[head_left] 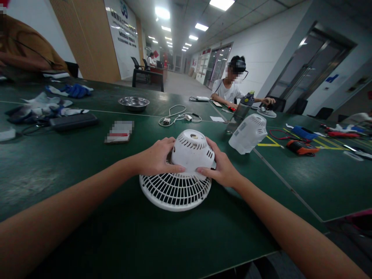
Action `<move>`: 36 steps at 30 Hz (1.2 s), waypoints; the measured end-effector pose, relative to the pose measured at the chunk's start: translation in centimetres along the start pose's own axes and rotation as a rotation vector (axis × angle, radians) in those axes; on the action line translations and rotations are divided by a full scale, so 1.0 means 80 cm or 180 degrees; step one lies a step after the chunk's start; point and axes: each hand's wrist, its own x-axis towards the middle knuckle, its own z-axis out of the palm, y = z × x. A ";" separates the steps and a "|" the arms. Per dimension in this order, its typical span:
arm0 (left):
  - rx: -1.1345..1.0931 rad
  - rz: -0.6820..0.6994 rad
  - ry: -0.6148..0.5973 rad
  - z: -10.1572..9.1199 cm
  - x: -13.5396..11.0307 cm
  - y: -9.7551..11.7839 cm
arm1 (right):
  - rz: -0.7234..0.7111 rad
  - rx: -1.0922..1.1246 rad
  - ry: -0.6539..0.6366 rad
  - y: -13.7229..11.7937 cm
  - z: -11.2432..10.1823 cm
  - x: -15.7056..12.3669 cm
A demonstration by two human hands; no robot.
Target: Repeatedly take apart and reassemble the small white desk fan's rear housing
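A white plastic fan motor housing [193, 153] with slotted vents sits over a round white fan grille [177, 195] that lies on the green table. My left hand [158, 157] grips the housing from the left, its thumb along the lower front edge. From the other side my right hand [222, 164] grips the same housing, thumb near the base at the front. The far fingers of both hands are partly hidden behind the housing. To the right stands a separate white plastic casing [248, 133] with vent slots, slightly tilted.
Beyond my hands lie a coiled cable [180, 116], a metal bowl [134, 103] and a small notepad [119, 131]. Gloves [43, 106] and a black case [74, 121] are at left. A bottle [241, 110] and an orange multimeter [302, 147] are at right. A co-worker [228, 87] sits opposite.
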 end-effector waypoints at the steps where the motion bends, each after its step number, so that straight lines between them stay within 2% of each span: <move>1: 0.0001 0.0020 0.0012 0.000 0.000 0.000 | -0.0005 -0.0007 0.0013 0.000 0.000 0.000; 17: -0.0410 -0.0234 -0.0116 -0.005 -0.002 0.010 | 0.0003 -0.0012 0.0145 -0.003 0.004 -0.002; 22: -0.0154 -0.0115 -0.0101 -0.004 -0.001 0.011 | 0.0058 0.0138 0.0164 -0.002 0.007 -0.001; 27: 0.0016 0.0064 -0.0045 -0.001 0.000 0.006 | 0.0070 0.0173 0.0378 -0.001 0.014 0.000; 32: -0.0284 0.0162 0.0269 0.001 0.000 0.008 | 0.0121 0.0286 0.0342 -0.002 0.017 -0.001; 36: -0.0738 0.0322 0.0251 0.001 -0.001 0.016 | 0.0026 0.0160 0.0374 -0.006 0.016 -0.002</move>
